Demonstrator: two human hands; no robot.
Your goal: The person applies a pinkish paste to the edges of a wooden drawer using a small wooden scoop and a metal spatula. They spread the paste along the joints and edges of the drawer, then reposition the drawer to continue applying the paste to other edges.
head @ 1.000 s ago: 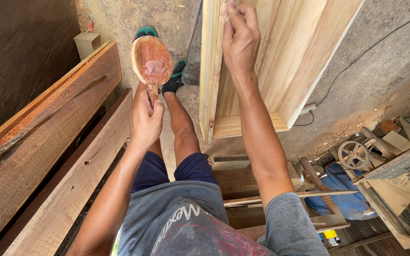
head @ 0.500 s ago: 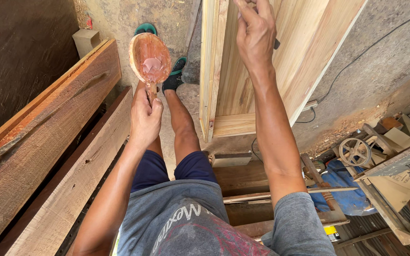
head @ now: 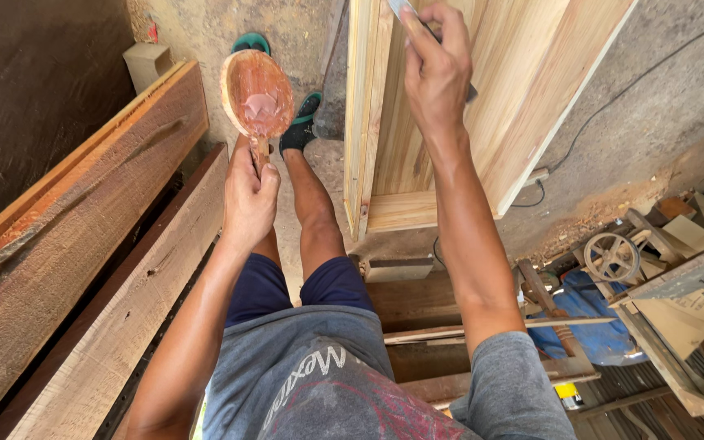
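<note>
At upper centre-left, the left hand (head: 248,200) grips the handle of a wooden paddle (head: 258,94) smeared with pink putty. The right hand (head: 437,69), top centre, pinches a scraper (head: 405,11) against the pale wooden door (head: 523,90), higher than before.

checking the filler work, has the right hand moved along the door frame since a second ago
Yes. The right hand with its putty knife has shifted right, away from the wooden frame edge toward the panel's middle.

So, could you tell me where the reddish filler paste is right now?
In the head view, upper left of centre: on the wooden paddle held up by the left hand, left of the pale wooden panel.
</note>
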